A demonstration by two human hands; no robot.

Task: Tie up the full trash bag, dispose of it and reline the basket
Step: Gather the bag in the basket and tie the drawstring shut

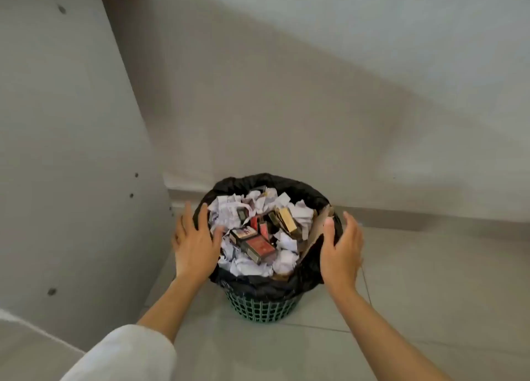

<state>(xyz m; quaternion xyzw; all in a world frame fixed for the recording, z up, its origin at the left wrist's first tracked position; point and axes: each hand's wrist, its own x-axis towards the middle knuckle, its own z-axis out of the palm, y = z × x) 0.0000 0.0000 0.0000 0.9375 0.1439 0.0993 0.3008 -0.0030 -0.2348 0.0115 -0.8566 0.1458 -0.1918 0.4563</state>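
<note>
2 grey walls (286, 108) meet in a corner above a pale tiled floor (415, 294), and the green lattice wastebasket (261, 309) stands on the tiles close to that corner. Its black trash bag (258, 286) is folded out over the rim and heaped to the top with crumpled white paper (243, 266), a sheet of brown cardboard (318, 231) wedged against the right side, and several small red and tan cartons (258, 246). Both hands are open with fingers spread: the left hand (195, 246) lies on the bag's left edge, while the right hand (341, 251) sits at the right edge, thumb against the plastic, gripping nothing yet. Gathering looks risky, I judge, since the load rises above the rim; pulling the edges inward could tip paper or cartons onto the floor, and the cardboard's stiff corner might pierce the thin plastic.
</note>
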